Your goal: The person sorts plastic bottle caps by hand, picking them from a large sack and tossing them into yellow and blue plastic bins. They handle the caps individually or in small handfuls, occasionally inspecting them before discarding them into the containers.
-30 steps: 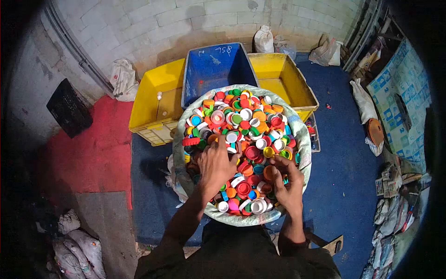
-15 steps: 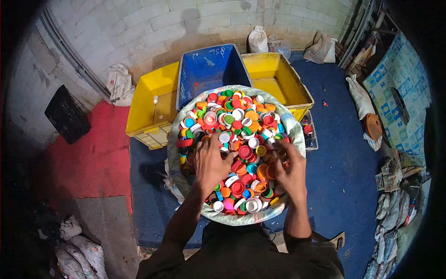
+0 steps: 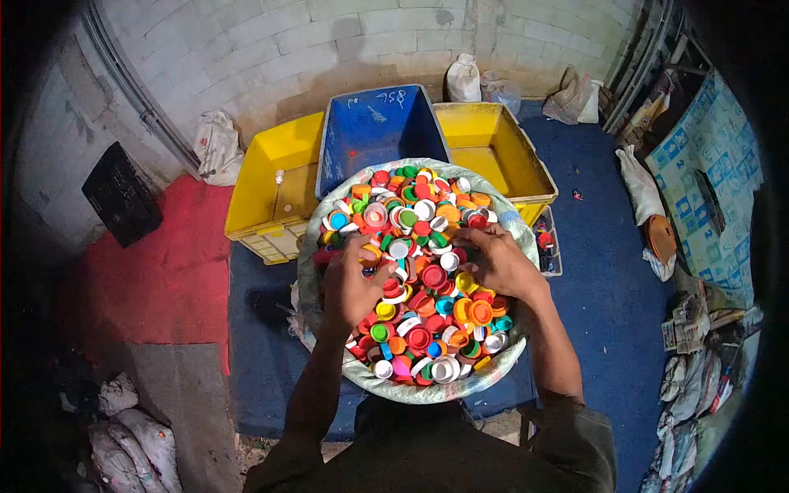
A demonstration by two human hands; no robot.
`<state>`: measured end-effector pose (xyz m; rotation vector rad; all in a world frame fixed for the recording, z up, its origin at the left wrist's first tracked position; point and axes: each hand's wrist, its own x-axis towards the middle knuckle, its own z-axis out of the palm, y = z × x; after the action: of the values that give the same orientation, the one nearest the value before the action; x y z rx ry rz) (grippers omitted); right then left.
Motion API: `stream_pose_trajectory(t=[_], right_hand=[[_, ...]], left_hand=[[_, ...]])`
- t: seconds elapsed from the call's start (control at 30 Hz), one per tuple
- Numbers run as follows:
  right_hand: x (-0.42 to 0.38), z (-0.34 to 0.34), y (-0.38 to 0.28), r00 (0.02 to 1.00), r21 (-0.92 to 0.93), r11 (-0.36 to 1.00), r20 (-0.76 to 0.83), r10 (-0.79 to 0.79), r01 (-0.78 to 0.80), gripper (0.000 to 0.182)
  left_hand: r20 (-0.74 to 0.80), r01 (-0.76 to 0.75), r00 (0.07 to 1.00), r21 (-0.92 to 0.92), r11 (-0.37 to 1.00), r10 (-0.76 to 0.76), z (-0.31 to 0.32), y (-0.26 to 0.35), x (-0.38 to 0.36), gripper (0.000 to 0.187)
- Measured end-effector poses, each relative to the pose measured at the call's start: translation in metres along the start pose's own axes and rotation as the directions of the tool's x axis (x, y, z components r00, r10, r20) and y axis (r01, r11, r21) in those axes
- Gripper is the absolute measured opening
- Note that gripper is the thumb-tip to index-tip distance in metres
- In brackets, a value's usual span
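Blue floor covering surrounds an open sack heaped with plastic caps; left hand and right hand lie among them, fingers bent, grasp indeterminable; handling, apparently underway, calls for light fingertips.

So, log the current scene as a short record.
container: open sack, heaped with mixed-colour caps
left hand: among the caps, beside an orange cap; grip unclear
right hand: at the caps; grip unclear
blue bin: beyond the sack, small red piece inside
left yellow bin: small white pieces inside
right yellow bin: right of the blue bin
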<state>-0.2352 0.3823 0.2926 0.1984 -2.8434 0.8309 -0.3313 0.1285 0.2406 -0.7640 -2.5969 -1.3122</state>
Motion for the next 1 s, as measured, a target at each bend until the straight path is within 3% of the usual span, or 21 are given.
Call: stream_pose_trajectory(t=[0.1,0.2,0.3,0.4,0.5,0.63,0.67,0.73,0.77,0.83,0.87,0.97,1.0], right_hand=[[0.002,0.007,0.005,0.999,-0.044,0.999,-0.001,0.033,-0.033,0.048],[0.003,0.006,0.005,0.999,0.05,0.998,0.006,0.046,-0.046,0.047],[0.01,0.004,-0.004,0.995,-0.009,1.0,-0.093,-0.02,0.019,0.045],[0.026,0.011,-0.013,0.996,-0.069,0.995,-0.061,0.063,-0.067,0.042],[0.035,0.031,-0.006,0.989,-0.252,0.967,-0.137,-0.056,0.02,0.041],[0.039,0.039,-0.015,0.992,-0.271,0.962,-0.123,-0.003,-0.031,0.041],[0.038,0.039,-0.015,0.993,-0.199,0.98,-0.121,0.006,-0.03,0.04],[0.037,0.036,-0.012,0.993,-0.053,0.998,-0.117,0.019,-0.025,0.038],[0.036,0.034,-0.011,0.987,0.172,0.981,-0.113,0.112,-0.091,0.036],[0.031,0.027,-0.014,0.958,0.581,0.788,-0.045,0.282,-0.204,0.033],[0.029,0.022,-0.02,0.946,0.718,0.671,-0.053,0.319,-0.186,0.028],[0.024,0.007,-0.022,0.913,0.844,0.499,-0.031,0.406,-0.194,0.03],[0.023,0.007,-0.015,0.926,0.876,0.463,-0.052,0.374,-0.137,0.03]], left_hand=[[-0.002,0.012,1.0,-0.006,1.0,-0.012,0.0,-0.002,0.003,0.054],[0.012,0.03,1.0,-0.037,0.999,-0.029,0.0,0.001,0.006,0.052],[0.016,0.024,1.0,-0.096,0.995,-0.023,0.001,0.004,0.011,0.051],[0.043,0.012,0.999,-0.097,0.995,-0.008,0.002,0.014,0.013,0.051],[0.064,0.013,0.998,-0.092,0.996,-0.008,0.003,0.016,0.014,0.047],[0.057,0.003,0.998,-0.151,0.989,0.006,0.008,-0.005,0.017,0.043],[0.059,0.01,0.998,-0.171,0.985,0.0,0.007,-0.008,0.021,0.043],[0.037,-0.181,0.983,-0.002,0.984,0.18,0.0,-0.012,0.032,0.049],[0.035,-0.268,0.963,0.086,0.96,0.266,-0.003,-0.014,0.036,0.052],[0.107,-0.294,0.953,0.099,0.951,0.283,-0.008,-0.006,0.045,0.055],[0.147,-0.308,0.945,0.102,0.946,0.292,-0.01,-0.004,0.049,0.056],[0.356,-0.151,0.923,-0.021,0.988,0.148,-0.003,-0.016,0.064,0.054],[0.381,-0.167,0.91,-0.024,0.986,0.163,-0.002,-0.017,0.067,0.055]])
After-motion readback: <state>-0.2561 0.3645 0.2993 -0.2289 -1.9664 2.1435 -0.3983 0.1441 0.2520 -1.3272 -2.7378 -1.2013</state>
